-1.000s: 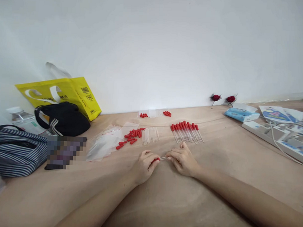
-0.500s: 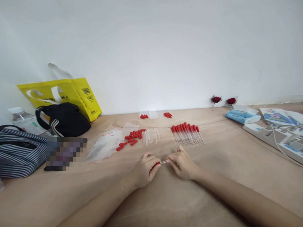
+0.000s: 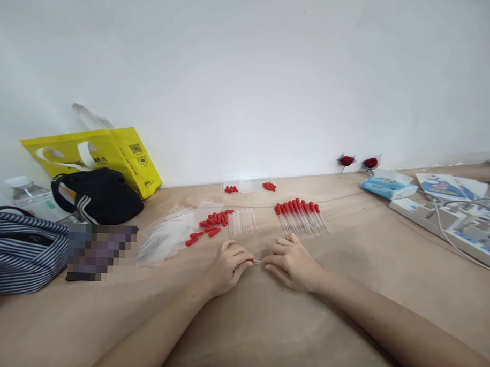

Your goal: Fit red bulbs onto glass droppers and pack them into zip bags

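Observation:
Between my fingers at the middle of the table, my left hand [image 3: 232,266] pinches a red rubber dropper bulb [image 3: 250,260], mostly covered by the fingers. My right hand [image 3: 292,263] grips a thin clear dropper tube [image 3: 259,261], whose near end meets the bulb; its far part is hidden in that hand. Beyond my left hand lie loose red bulbs [image 3: 214,219] and a row of bare clear tubes [image 3: 242,222]. Past my right hand, several droppers with red bulbs fitted [image 3: 302,215] lie side by side.
Clear zip bags [image 3: 166,234] lie left of the loose bulbs, with more bulbs on bags by the wall. A yellow bag [image 3: 139,164], black pouch [image 3: 111,195] and striped bag [image 3: 33,256] stand left. A tissue pack [image 3: 387,187] and power strip [image 3: 440,222] sit right.
My hands hold the same bulb and tube, with a little less of the bulb showing beside my left fingers. The whole view has shifted slightly.

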`<move>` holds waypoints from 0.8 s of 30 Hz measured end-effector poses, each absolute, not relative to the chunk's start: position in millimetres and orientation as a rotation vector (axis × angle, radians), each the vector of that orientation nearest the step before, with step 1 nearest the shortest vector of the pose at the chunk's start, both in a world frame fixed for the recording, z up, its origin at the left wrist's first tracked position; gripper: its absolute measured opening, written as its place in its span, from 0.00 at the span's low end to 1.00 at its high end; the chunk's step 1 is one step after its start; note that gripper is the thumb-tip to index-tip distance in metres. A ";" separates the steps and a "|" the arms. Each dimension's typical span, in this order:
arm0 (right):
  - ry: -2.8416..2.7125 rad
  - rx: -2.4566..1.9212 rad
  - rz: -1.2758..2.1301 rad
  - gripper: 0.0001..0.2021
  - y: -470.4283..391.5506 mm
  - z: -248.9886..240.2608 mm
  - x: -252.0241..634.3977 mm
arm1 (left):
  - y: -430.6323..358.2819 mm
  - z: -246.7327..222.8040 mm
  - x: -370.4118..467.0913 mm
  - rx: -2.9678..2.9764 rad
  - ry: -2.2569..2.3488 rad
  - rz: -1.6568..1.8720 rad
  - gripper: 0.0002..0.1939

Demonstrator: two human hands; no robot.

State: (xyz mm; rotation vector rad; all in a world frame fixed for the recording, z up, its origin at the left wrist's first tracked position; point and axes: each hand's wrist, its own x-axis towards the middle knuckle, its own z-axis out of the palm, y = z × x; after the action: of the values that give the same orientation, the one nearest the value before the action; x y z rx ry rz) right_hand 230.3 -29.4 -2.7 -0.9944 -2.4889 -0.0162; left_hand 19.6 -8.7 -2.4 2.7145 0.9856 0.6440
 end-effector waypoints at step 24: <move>-1.981 -1.994 -0.167 0.11 60.5 -6.3 213.9 | 8.6 -10.9 11.2 2.517 1.766 0.788 0.06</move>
State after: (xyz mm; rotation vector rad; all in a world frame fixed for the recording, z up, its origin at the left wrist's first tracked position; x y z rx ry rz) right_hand 213.9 60.5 -6.3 -1.9936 -1.9806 -0.1669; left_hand 11.2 8.6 -10.9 2.5169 1.7659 0.7879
